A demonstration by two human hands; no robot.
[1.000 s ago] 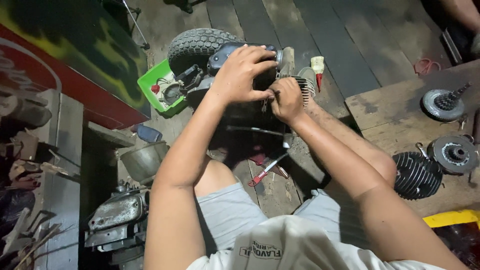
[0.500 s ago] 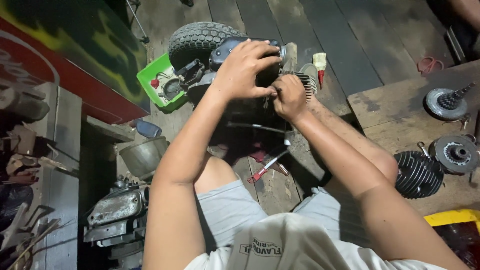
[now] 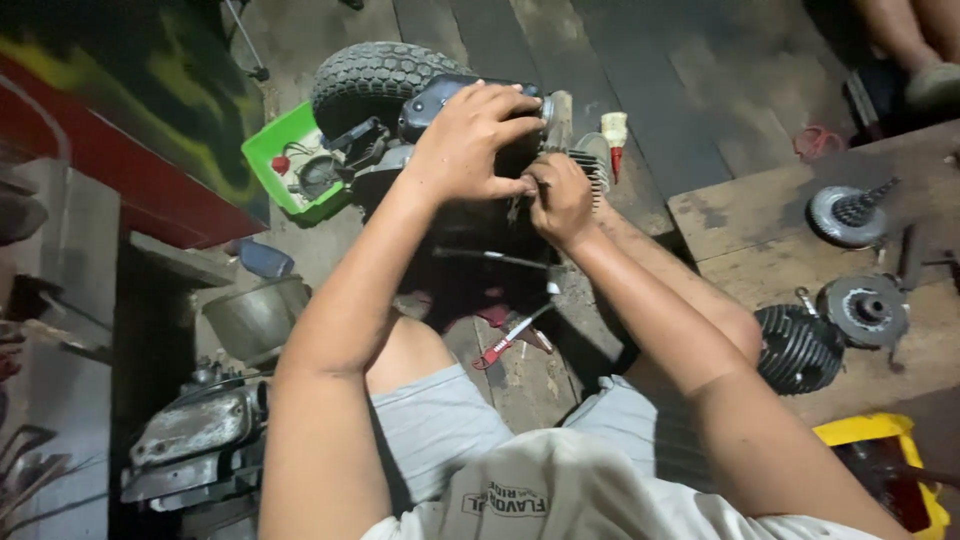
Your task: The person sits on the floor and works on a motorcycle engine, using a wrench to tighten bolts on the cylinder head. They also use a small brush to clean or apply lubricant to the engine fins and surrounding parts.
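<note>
Hands on small engine (image 3: 470,210): left hand (image 3: 465,145) clamped over top, right hand (image 3: 560,200) pinching part at finned side; tyre (image 3: 375,80) behind.

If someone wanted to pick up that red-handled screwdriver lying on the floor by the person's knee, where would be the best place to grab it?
Probably by the red handle, the thicker lower-left end of the screwdriver. It lies flat on the wooden floor, slanting up to the right, so fingers would come from above and close across the handle's sides. The thin metal shaft gives less to hold, and its tip runs towards the dark engine parts.
</note>
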